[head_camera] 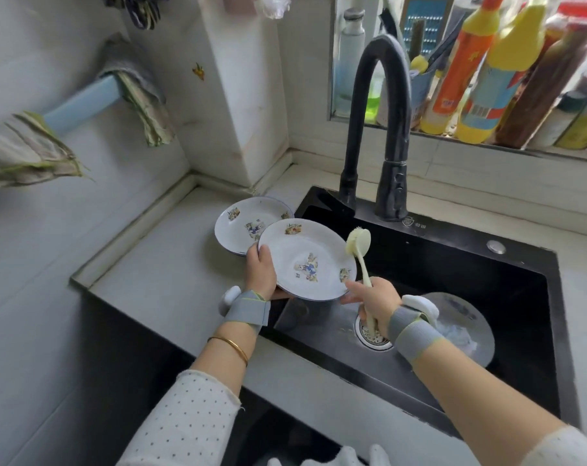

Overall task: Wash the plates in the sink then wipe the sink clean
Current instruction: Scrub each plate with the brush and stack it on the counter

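White blue-rimmed plate point(307, 260) is gripped at its edge by the left hand point(260, 269) over the sink point(487, 264), probably so drips fall inside. Dish brush point(358, 242) is clasped by its handle in the right hand point(373, 302), head at the rim. Stacked plates point(245, 220) are kept on the counter. Another plate point(467, 327) in the basin is half hidden by the right wrist.

The plate point(307, 260) I hold: glossy white glaze (printed motifs). The sink point(470, 270): matt black, wet sheen at bottom. Its drain strainer point(374, 336): shiny metal. My brush point(363, 265): smooth pale plastic.
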`<state>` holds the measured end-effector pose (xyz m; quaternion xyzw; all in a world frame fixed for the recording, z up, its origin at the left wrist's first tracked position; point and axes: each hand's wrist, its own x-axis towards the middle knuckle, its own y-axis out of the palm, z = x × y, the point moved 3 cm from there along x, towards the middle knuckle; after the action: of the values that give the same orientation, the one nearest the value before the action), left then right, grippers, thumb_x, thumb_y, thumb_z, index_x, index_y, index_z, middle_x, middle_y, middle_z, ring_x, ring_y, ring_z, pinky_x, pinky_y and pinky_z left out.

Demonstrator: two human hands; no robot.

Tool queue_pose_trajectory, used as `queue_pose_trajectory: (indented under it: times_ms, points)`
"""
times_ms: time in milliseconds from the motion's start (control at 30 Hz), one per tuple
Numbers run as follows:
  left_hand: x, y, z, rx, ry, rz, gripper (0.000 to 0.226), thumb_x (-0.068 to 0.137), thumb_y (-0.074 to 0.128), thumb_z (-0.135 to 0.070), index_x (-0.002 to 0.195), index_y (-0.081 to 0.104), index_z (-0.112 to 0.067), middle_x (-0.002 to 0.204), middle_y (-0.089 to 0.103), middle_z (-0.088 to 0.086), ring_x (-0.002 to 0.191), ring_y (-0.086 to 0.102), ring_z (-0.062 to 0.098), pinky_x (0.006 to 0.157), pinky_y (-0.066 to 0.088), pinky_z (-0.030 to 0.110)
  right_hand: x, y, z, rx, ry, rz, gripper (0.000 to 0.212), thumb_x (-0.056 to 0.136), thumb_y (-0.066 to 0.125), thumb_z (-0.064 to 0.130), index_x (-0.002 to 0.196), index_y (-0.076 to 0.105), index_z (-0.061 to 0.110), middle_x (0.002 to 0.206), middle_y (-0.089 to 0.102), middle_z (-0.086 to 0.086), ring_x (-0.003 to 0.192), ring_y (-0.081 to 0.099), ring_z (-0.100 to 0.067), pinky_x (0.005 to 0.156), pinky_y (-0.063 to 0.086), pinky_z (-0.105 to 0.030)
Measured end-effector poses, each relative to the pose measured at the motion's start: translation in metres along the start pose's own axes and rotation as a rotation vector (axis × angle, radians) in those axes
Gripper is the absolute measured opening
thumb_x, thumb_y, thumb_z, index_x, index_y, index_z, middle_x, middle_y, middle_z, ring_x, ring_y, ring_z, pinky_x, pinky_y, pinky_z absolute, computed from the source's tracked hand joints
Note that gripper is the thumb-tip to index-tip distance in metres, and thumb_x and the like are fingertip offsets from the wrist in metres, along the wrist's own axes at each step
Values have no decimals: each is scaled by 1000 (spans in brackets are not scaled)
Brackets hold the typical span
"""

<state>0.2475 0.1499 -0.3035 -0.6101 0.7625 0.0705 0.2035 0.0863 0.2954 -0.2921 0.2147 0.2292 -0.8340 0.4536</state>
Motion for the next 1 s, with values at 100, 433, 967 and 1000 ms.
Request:
queue_pose_trajectory:
  times_ms: [100,433,967,1000]
  points:
    - [9,-21,-7,-9,-52,-49,46,79,34,-56,113,37,-24,112,55,5,107,57,33,91,48,59,4,25,17,48,-14,1,10,92,55,11,86,59,4,78,70,-15,35,37,-16,36,36,-21]
    - [53,-88,-45,103,-69,-28,23,91,41,-7,113,40,-10,107,56,13,83,63,32,61,60,46,56,102,76,-41,-36,-48,13,89,52,3,78,49,8,63,64,-10,33,37,-16,38,35,-22]
    - [106,-82,-33,483,-158,-3,13,95,38,-5,107,36,-1,73,48,13,50,43,20,41,36,23,122,120,92,-288,-11,-73,21,93,44,6,110,53,-2,87,66,-19,43,43,-19,41,36,-23]
    - [107,-82,-33,530,-138,-12,16,95,39,-8,109,35,0,81,53,16,55,49,24,46,41,26,123,121,92,-300,-17,-76,21,94,44,7,111,52,-2,93,66,-21,44,44,-19,41,36,-22]
